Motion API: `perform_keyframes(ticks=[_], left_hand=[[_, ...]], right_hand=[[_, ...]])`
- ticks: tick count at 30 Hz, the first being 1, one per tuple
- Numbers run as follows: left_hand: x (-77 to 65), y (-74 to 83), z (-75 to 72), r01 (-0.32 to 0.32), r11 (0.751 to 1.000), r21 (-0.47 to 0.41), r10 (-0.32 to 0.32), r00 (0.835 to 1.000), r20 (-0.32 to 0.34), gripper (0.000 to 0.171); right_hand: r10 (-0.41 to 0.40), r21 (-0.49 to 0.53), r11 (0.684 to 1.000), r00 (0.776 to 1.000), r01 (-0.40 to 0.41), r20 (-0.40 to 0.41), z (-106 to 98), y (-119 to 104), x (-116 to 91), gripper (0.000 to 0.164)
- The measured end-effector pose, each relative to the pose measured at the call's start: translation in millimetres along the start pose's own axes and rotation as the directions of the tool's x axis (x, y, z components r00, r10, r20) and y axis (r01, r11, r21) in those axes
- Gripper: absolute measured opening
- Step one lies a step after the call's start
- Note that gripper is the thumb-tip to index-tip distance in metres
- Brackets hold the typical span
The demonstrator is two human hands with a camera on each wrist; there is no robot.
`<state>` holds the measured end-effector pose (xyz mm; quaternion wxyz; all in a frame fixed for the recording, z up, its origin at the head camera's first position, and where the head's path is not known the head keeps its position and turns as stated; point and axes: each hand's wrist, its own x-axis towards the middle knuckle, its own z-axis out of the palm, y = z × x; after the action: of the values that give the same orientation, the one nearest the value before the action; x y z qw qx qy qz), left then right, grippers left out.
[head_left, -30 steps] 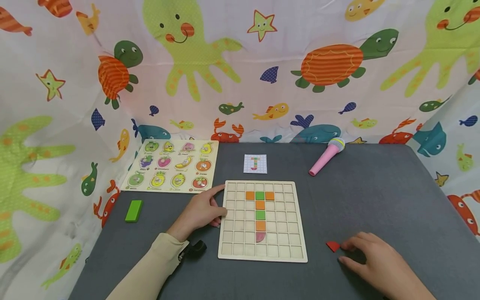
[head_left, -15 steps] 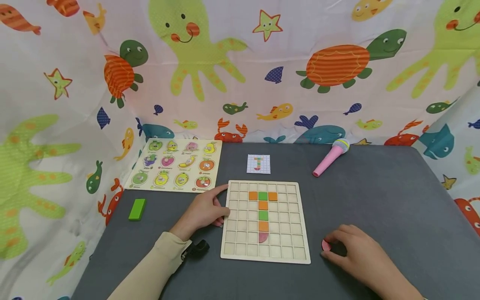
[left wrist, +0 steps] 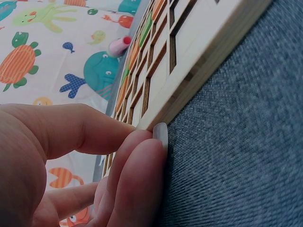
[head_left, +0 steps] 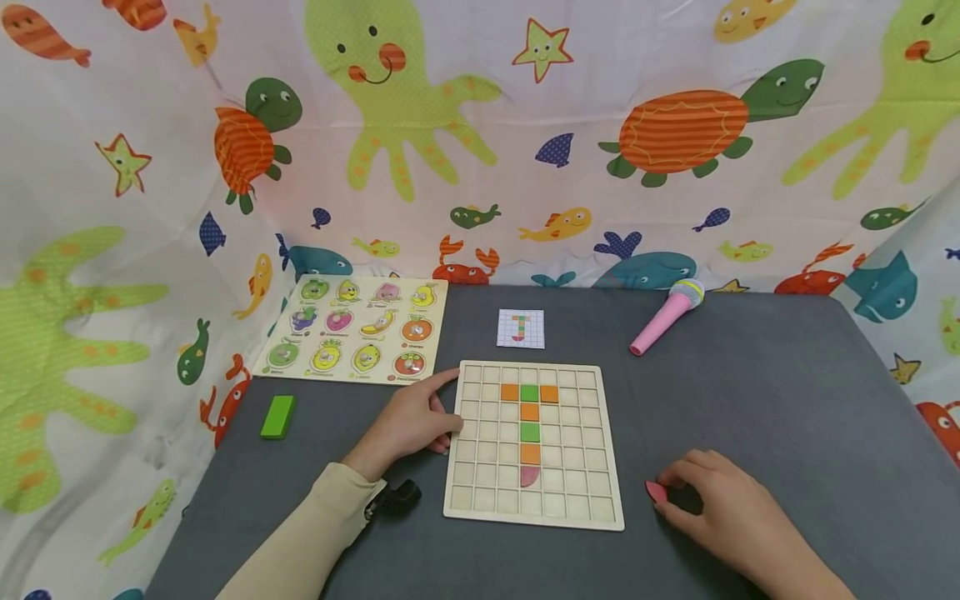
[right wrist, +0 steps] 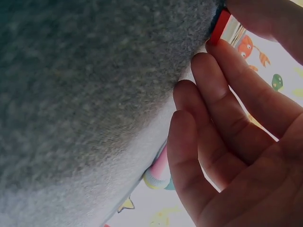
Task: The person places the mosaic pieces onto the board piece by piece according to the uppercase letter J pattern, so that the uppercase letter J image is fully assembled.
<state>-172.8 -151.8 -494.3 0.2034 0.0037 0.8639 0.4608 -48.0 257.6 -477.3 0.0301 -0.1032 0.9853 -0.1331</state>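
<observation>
In the head view my left hand holds the left edge of a wooden grid board, index finger at its top-left corner. The left wrist view shows the thumb and curled fingers right at the board's side. Orange and green square tiles form a T in the grid, with a pink quarter-round tile at the bottom of its stem. To the board's right, my right hand pinches a small pinkish-red piece between thumb and index finger, low over the table. The piece's red edge shows in the right wrist view.
Behind the board lies a small pattern card. A pink toy microphone is at the back right. At the left are a fruit puzzle board and a green block. A printed cloth hangs around the table.
My right hand has shifted left, and the red piece that lay at its fingertips is now pinched, turning as it is handled. The left hand stays at the board. The head view has drifted slightly.
</observation>
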Motion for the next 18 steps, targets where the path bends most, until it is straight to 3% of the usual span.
perform_keyframes(ticks=[8, 18], left_hand=[[-1.1, 0.0, -0.8, -0.003, 1.000, 0.006, 0.003, 1.000, 0.003, 0.081], [-3.7, 3.6, -2.4, -0.018, 1.000, 0.011, 0.018, 1.000, 0.007, 0.081]], right_hand=[[-0.031, 0.006, 1.000, 1.000, 0.031, 0.004, -5.3, -16.6, 16.4, 0.018], [-0.181, 0.045, 0.982, 0.981, 0.184, -0.065, -6.0, -67.2, 52.1, 0.015]])
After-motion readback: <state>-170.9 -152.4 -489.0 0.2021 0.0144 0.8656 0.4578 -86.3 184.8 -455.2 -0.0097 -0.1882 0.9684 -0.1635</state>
